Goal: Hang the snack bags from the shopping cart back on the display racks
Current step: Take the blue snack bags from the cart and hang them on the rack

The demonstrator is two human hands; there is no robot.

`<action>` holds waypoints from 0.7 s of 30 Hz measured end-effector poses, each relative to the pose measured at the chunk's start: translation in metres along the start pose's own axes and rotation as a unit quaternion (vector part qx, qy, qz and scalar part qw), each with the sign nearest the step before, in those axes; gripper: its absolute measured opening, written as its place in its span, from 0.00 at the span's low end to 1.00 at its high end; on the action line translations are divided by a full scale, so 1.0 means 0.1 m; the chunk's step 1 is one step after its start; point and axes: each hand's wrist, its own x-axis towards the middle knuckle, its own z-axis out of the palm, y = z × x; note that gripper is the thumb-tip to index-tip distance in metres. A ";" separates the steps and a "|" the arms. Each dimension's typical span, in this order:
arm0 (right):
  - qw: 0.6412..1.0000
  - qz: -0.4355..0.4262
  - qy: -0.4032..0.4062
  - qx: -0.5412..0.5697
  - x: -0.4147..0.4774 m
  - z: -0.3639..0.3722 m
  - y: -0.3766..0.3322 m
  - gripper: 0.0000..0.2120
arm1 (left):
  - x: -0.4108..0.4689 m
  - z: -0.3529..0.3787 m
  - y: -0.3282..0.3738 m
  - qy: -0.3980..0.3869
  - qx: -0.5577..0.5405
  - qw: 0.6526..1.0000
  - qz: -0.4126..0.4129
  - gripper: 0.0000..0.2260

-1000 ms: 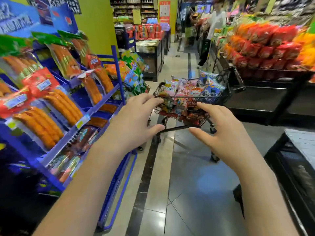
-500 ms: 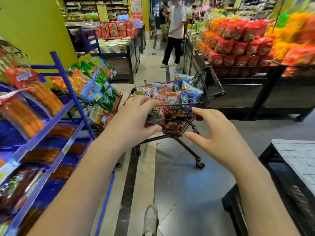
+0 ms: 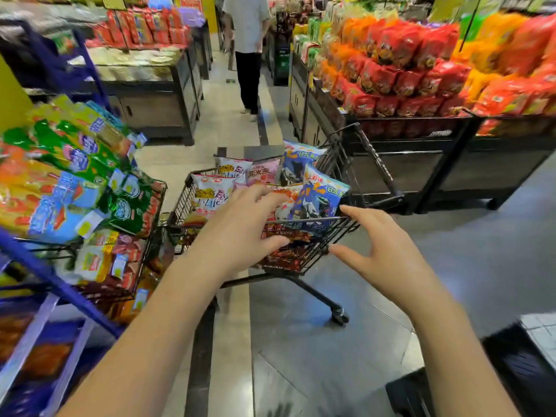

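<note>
Supermarket aisle of pale and grey floor tiles, seen from the wearer's head, looking forward and down. On the right, a long dark counter carries heaped red and orange packets. On the left stands a blue-framed display rack, hung thick with green, blue and orange snack packets, blurred. Farther up the aisle a person stands, seen from the shoulders down.

Between the rack and the counter, just beside the rack, is a small black wire shopping cart. It is full of snack bags, standing mostly upright with their top edges above the rim: a white bag nearest the rack, a pink bag behind it, and a blue-and-white bag toward the counter side.

Both bare arms reach forward. The left hand is over the cart, its fingers loosely spread above the bags and gripping nothing; contact cannot be told. The right hand hovers just beside the cart's near corner, fingers straight and wide, also empty.

The bags lie directly ahead of and below the left fingers, so that hand looks best placed to lift one by its top edge and carry it left to the rack.
</note>
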 end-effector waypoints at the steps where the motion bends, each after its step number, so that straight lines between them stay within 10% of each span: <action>1: 1.000 0.006 -0.001 0.000 0.10 0.00 0.04 0.34 | 0.14 0.02 -0.04 -0.006 -0.007 1.000 -0.003 0.34; 21: 0.994 0.000 -0.095 0.049 2.65 0.49 1.68 0.32 | 2.71 1.18 -0.61 -0.138 -0.029 0.986 -0.086 0.36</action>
